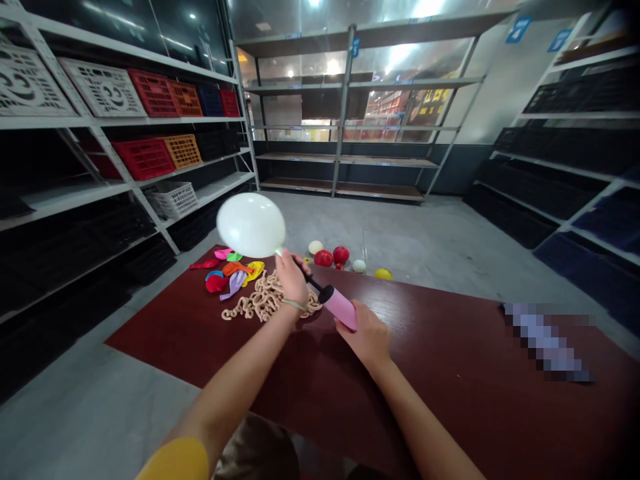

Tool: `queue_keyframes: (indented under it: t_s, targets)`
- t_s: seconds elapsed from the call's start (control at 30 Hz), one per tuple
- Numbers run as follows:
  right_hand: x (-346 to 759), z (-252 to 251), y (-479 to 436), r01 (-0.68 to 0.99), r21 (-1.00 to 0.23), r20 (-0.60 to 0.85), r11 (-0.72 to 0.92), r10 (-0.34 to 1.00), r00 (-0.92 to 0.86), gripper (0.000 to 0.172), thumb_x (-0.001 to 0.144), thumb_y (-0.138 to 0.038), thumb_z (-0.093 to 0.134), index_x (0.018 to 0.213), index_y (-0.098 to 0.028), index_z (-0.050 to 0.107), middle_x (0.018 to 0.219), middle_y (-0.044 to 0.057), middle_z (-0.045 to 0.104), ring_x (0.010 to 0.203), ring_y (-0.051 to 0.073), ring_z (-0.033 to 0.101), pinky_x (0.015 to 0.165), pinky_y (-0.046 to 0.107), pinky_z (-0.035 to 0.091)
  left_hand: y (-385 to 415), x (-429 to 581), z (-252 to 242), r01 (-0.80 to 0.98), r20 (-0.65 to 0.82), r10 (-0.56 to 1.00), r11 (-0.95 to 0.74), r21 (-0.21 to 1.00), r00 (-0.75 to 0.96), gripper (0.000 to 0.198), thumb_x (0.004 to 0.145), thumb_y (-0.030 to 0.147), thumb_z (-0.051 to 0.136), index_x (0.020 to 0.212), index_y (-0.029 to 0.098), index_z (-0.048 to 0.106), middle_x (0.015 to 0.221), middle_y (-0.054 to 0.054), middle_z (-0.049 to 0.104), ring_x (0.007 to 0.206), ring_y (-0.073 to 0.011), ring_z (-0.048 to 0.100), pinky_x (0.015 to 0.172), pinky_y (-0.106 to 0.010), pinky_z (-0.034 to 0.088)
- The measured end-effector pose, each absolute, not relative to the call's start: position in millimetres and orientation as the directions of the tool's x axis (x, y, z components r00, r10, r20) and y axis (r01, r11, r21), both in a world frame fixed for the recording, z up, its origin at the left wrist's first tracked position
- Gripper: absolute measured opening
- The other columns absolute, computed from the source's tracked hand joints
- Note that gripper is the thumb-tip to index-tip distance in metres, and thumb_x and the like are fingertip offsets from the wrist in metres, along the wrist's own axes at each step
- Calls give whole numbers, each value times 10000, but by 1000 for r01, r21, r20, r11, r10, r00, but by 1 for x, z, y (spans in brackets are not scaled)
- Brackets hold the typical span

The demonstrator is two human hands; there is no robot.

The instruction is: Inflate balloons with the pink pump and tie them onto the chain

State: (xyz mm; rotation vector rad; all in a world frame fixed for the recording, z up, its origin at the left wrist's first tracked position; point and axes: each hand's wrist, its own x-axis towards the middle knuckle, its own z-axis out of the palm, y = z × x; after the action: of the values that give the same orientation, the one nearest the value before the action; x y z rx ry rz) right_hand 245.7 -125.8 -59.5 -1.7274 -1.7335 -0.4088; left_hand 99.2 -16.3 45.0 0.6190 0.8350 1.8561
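Note:
A white inflated balloon (pixel 251 225) hangs off the far end of a pink hand pump (pixel 341 309) with a black rod. My left hand (pixel 292 277) is closed around the balloon's neck at the pump's tip, so the nozzle itself is hidden. My right hand (pixel 367 335) grips the pink barrel from below. The black rod shows between the two hands. Beneath my left hand lies a heap of beige twisted strands (pixel 263 298), perhaps uninflated long balloons. Left of it are several flat balloons, among them a yellow one (pixel 254 272) and a lilac one (pixel 233 285).
A dark red table (pixel 430 347) spans the front, with a blurred, pixelated object (pixel 545 340) at its right. On the floor past the far edge lie several small inflated balloons, including a red one (pixel 323 258). Shelves with crates (pixel 150 159) stand left; more racks (pixel 340 160) stand behind and right.

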Motion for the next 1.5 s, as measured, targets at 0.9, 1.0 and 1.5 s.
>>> queue_keyframes:
  t_s: [0.9, 1.0, 1.5]
  targets:
    - [246, -61, -123, 968, -190, 603, 164, 797, -17, 386, 822, -419, 595, 1136, -195, 597, 910, 49, 678, 781, 185, 609, 650, 278, 352, -22, 76, 46, -516, 64, 884, -328, 791, -464, 272, 909, 441, 473, 765, 234, 371, 510, 88, 390, 338, -70, 369, 352, -189, 290]
    - [248, -63, -125, 972, -189, 624, 141, 781, 7, 412, 815, -407, 591, 1163, -188, 576, 917, 52, 681, 791, 191, 617, 646, 275, 349, -42, 110, 33, -528, 66, 919, -282, 801, -389, 335, 901, 491, 520, 750, 231, 373, 511, 88, 404, 328, -60, 379, 357, -187, 305]
    - [234, -56, -126, 947, -215, 523, 241, 847, -96, 419, 860, -471, 601, 1182, -204, 583, 930, 48, 693, 803, 185, 632, 645, 276, 361, -4, 18, 67, -509, 113, 925, -299, 807, -363, 259, 854, 405, 604, 795, 229, 424, 507, 94, 412, 362, -74, 408, 390, -187, 363]
